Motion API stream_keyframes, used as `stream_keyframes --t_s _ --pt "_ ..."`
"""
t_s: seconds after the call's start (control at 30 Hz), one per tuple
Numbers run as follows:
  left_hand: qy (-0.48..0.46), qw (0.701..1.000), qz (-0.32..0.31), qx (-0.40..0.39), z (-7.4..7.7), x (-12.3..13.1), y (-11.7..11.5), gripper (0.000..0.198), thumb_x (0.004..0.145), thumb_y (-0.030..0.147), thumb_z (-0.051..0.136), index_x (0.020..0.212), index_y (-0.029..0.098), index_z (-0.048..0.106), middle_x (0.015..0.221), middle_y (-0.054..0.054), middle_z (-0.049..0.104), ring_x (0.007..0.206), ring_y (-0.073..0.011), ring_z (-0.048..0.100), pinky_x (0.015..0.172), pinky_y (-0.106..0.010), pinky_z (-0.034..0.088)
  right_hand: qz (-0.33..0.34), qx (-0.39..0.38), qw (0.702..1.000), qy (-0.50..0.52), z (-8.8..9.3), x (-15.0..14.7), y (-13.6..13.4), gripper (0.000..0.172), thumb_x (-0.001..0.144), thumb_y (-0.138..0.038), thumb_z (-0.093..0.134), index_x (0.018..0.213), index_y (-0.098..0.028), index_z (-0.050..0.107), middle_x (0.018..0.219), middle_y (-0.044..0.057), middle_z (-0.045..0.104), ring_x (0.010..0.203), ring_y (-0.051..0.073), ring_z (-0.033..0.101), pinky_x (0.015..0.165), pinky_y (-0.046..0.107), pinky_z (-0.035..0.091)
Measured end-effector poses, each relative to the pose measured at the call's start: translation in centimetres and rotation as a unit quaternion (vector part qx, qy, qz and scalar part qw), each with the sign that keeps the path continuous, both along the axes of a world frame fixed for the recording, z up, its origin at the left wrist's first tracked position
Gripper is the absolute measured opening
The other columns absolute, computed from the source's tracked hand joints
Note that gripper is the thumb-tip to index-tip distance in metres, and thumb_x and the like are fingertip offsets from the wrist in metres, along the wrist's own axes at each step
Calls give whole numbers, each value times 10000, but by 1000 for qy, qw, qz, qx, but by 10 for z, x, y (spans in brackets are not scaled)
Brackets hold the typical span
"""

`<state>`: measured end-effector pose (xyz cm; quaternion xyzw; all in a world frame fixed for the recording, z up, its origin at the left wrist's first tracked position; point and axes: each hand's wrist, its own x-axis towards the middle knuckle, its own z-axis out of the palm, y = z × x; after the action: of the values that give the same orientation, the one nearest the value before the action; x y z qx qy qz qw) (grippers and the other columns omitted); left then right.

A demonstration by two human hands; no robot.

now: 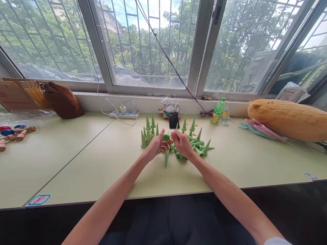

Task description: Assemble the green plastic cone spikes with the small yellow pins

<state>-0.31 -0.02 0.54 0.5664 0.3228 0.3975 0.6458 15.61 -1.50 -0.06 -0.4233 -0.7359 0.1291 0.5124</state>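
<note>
My left hand [156,146] is closed round a green cone-shaped spike [166,157] whose tip points down toward me and whose round open end [166,137] faces up. My right hand [182,144] pinches at that open end, fingers together; I cannot make out any small part in them. Both hands hover just above the pale green table [107,160]. Several green spikes stand upright [150,127] behind my left hand, and several more lie in a heap [200,146] beside my right hand.
A black phone [173,119] leans at the back by a crinkled bag. A power strip [124,114], a green bottle [217,111], a brown pouch [61,100], wooden toys [15,134] at far left and a tan plush cushion [288,119] at right line the table.
</note>
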Motion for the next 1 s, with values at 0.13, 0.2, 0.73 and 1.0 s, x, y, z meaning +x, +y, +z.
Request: stream_keyframes --t_s 0.13,0.2,0.73,1.0 --pt "-4 1000 -2 11 -2 0 1 545 812 636 544 818 99 631 788 -112 655 497 -111 533 386 -212 355 -1 -17 1000 1 -1 0 0 380 972 -455 328 683 -209 360 594 -26 472 540 103 376 544 227 317" --pt "2 1000 -3 23 -2 1 0 541 819 616 547 818 83 638 795 -125 657 497 -108 527 388 -212 359 -4 -17 1000 3 -1 0 1 382 968 -461 330 680 -211 355 591 -27 454 539 105 381 538 229 314" --pt "141 965 49 215 2 -1 -8 391 841 532 577 711 188 445 495 46 465 394 -84 439 381 -204 321 -21 -12 1000 -2 2 3 1 433 965 -483 339 632 -206 324 538 -40 380 501 96 301 505 253 245" --pt "105 931 111 331 -4 4 -5 337 823 474 627 742 157 544 822 -14 479 534 -53 467 449 -189 402 -39 -7 999 -7 2 2 2 440 967 -476 327 619 -207 320 518 -42 330 498 102 282 503 261 231"
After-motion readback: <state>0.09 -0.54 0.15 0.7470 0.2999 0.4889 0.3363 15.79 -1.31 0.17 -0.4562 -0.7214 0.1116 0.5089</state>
